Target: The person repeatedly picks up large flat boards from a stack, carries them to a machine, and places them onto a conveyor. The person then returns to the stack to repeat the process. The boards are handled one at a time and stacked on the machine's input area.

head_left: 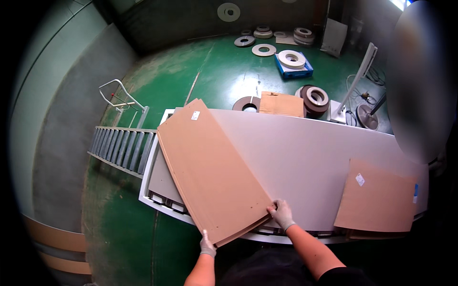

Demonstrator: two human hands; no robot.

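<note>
A stack of long brown cardboard sheets (210,162) with a small white label near its far end lies aslant over a grey panel (296,157). My left hand (207,246), in a thin light glove, grips the near left corner, thumb on top and fingers hidden underneath. At the near right corner, my right hand (282,214), gloved too, is closed on the edge of the sheets. Between the hands the layers spread slightly apart. The grey panel rests on a white-framed conveyor table (145,187).
Right of my hands sits another cardboard stack (377,198) with a label and a blue patch. A roller conveyor (121,148) joins the table's left end. Beyond are a cardboard box (281,105), rolls of edge banding (316,97) and a white post (358,78) on the green floor.
</note>
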